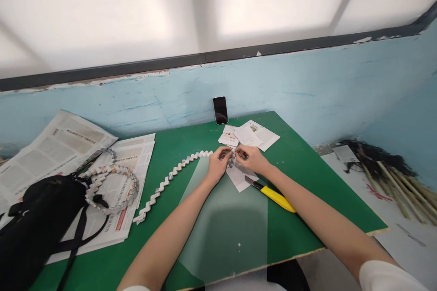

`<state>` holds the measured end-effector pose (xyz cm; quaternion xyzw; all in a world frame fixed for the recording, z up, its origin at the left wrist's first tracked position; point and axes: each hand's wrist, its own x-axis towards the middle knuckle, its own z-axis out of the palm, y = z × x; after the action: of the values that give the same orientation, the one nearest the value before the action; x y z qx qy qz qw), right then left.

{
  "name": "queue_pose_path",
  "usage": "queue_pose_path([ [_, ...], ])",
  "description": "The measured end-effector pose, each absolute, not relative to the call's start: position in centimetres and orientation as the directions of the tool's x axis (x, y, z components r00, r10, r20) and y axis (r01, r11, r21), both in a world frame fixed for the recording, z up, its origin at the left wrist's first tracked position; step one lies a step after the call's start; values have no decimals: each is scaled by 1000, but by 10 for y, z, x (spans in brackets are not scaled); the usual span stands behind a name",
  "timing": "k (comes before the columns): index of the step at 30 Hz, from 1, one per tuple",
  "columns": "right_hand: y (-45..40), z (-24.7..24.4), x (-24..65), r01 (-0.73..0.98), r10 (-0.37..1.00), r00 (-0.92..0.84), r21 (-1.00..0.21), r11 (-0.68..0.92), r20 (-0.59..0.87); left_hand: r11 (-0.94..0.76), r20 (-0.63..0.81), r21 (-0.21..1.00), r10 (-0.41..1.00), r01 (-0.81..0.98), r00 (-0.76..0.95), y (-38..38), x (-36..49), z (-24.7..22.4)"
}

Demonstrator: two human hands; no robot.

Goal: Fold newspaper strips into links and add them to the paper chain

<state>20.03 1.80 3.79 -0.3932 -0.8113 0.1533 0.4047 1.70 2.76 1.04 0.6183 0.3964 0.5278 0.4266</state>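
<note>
In the head view, a person's left hand [219, 163] and right hand [251, 158] worked at one end of a folded-paper chain [173, 173], fingertips pinched on it, above a green table [300, 168]. The chain, trailing leftward, appeared light, flexible, crushable, best gripped at its folds.

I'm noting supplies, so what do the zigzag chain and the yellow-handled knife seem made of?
The zigzag chain: probably folded paper, matte, from its flat, pale links with coloured patches. The yellow-handled knife: handle likely plastic, smooth and evenly coloured; blade perhaps metal, being thin and grey.
</note>
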Motion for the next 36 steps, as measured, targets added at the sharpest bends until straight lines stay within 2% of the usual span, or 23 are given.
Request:
queue_pose_path([
  [10, 14, 29, 192, 521, 771, -248, -591, 616, 587, -306, 307, 952, 948, -27, 85, 33, 16, 3],
  [15, 17, 31, 193, 540, 760, -316, -552, 636, 568, -287, 285, 958, 953, 3, 103, 29, 15, 7],
  [19, 19, 35, 196, 518, 737, -396, -530, 672, 548, -346, 338, 937, 932, 41, 135, 28, 14, 9],
  [25, 17, 37, 194, 539, 742, -383, -518, 664, 551, -360, 347, 931, 924, 60, 161, 29, 14, 8],
  [30, 15, 33, 193, 535, 774, -324, -569, 625, 544, -353, 349, 935, 930, 17, 111, 27, 17, 8],
  [36, 13, 30, 194, 537, 734, -313, -526, 660, 603, -371, 369, 929, 924, 2, 95, 25, 18, 11],
])
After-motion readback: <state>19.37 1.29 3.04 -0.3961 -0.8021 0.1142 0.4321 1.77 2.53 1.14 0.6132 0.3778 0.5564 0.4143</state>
